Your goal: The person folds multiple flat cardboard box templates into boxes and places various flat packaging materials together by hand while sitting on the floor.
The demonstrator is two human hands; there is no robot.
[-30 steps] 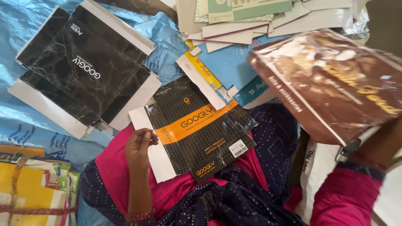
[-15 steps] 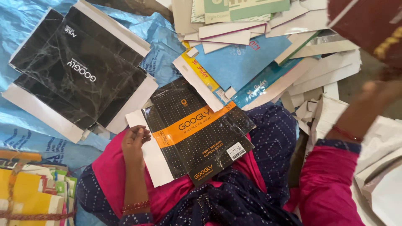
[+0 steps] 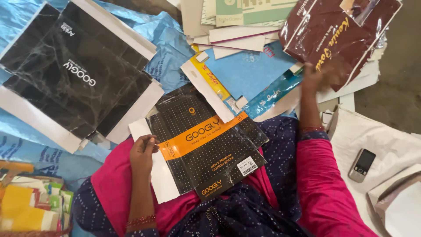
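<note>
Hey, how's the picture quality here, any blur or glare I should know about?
Head view: the right hand is motion-blurred against the glossy brown sheet, which shows streaks of glare; the left hand and black dotted package are sharp under soft, even light.

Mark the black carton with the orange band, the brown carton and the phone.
black carton with orange band (image 3: 206, 147), head view, middle of its dotted face
brown carton (image 3: 340, 30), head view, glossy face
phone (image 3: 362, 165), head view, its body

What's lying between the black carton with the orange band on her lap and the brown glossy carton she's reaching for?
In the head view, a blue flat sheet and a white strip with a yellow edge lie between the black carton and the brown carton.
</note>
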